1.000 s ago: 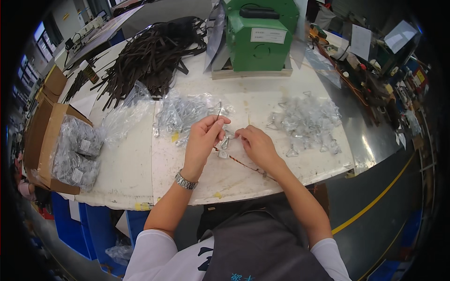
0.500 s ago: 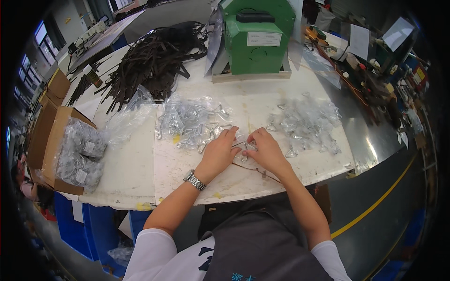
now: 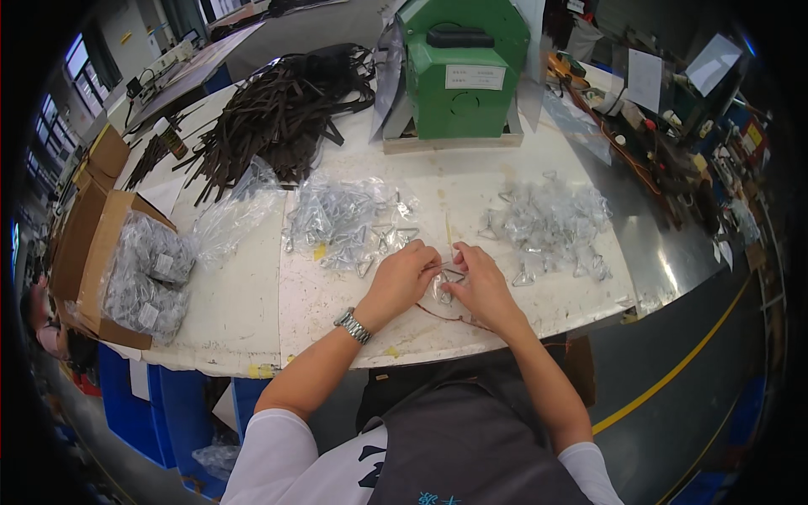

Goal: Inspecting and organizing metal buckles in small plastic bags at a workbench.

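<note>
My left hand (image 3: 402, 276), with a metal-banded watch on its wrist, has thumb and fingertips pinched together over the table's front middle. Close beside it, my right hand (image 3: 485, 291) closes its thumb and fingers on a triangular metal ring (image 3: 455, 277). A small clear plastic bag (image 3: 441, 291) shows between the hands, around or against the ring; which of the two I cannot tell. What sits in the left fingertips is too small to make out. Beyond my left hand lies a pile of bagged metal rings (image 3: 332, 217); to the right is another pile of bagged rings (image 3: 551, 220).
A green machine (image 3: 461, 101) stands at the back of the white table (image 3: 337, 324). Dark straps (image 3: 269, 118) are heaped at the far left. An open cardboard box (image 3: 88, 278) holds plastic-wrapped bundles. A thin brown cord (image 3: 438, 316) lies near the front edge.
My left fingers have gone from spread to pinched, and that hand sits slightly lower. My right hand has shifted a little down. The clear bag between them now shows more plainly.
</note>
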`<control>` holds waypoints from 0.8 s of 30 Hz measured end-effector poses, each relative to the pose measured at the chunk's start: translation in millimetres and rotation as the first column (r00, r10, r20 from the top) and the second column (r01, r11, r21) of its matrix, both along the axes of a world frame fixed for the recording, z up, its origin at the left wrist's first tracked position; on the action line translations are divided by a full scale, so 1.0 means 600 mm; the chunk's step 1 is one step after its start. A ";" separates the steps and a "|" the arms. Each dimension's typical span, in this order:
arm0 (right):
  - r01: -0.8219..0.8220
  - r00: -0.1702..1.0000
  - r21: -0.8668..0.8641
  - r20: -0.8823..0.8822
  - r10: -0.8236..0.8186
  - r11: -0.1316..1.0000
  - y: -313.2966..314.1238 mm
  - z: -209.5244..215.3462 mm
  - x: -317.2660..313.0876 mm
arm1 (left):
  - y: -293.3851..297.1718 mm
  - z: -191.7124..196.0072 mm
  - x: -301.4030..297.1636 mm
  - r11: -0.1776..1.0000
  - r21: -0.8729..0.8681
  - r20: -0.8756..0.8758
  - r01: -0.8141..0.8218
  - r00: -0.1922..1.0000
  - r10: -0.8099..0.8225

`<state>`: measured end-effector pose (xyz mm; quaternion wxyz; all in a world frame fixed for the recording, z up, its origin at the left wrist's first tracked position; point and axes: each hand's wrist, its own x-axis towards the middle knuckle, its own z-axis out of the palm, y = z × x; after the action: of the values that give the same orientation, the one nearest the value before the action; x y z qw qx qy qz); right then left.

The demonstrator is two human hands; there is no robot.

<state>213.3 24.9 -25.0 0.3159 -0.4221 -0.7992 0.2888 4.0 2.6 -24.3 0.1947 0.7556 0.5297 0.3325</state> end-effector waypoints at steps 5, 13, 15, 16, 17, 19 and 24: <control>0.006 0.983 -0.378 -0.169 -0.076 0.926 0.009 -0.005 0.019 | -0.009 0.054 0.008 0.997 -0.063 0.326 -0.036 0.944 0.054; -0.114 0.624 -0.524 -0.699 -0.349 0.844 0.000 0.013 0.005 | 0.000 0.038 -0.002 0.969 -0.221 0.750 0.108 0.655 0.098; -0.047 0.700 -0.499 -0.634 -0.328 0.865 -0.013 0.029 0.006 | -0.006 0.057 -0.009 0.861 -0.478 0.656 0.177 0.724 0.215; 0.022 0.764 -0.467 -0.563 -0.316 0.884 -0.016 0.033 0.007 | -0.002 0.046 -0.010 0.863 -0.475 0.659 0.172 0.720 0.219; 0.017 0.766 -0.466 -0.563 -0.311 0.885 -0.019 0.035 0.005 | 0.003 0.037 -0.009 0.837 -0.481 0.741 0.261 0.631 0.229; 0.184 0.758 -0.294 -0.565 -0.326 0.938 -0.023 0.038 0.003 | 0.003 0.023 -0.006 0.811 -0.471 0.812 0.348 0.530 0.244; 0.238 0.773 -0.140 -0.571 -0.275 0.961 -0.009 0.042 0.002 | -0.005 0.017 -0.002 0.806 -0.394 0.878 0.442 0.441 0.187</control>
<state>214.5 19.3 0.5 0.5701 -0.4266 -0.5888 0.3826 2.7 -0.2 -14.3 0.6854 0.4102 0.3579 0.4836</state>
